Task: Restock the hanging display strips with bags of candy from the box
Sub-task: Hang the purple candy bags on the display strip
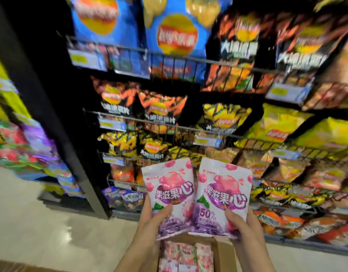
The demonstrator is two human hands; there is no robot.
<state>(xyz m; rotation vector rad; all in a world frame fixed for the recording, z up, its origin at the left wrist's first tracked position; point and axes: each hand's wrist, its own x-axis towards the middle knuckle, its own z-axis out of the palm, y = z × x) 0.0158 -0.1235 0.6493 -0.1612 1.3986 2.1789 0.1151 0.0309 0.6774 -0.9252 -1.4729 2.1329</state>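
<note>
I hold two pink-and-purple candy bags upright side by side above the box. My left hand [152,218] grips the lower part of the left candy bag [169,191], thumb across its front. My right hand [241,224] grips the lower right of the right candy bag [223,195] in the same way. Below them the open cardboard box [222,254] holds several more pink candy bags [185,256]. Small candy bags hang blurred on a display [27,146] at the far left.
Black wire shelves [188,57] stacked with chip bags fill the view ahead and to the right. A black shelf upright [57,118] stands between them and the left display. Pale floor [41,222] lies at lower left.
</note>
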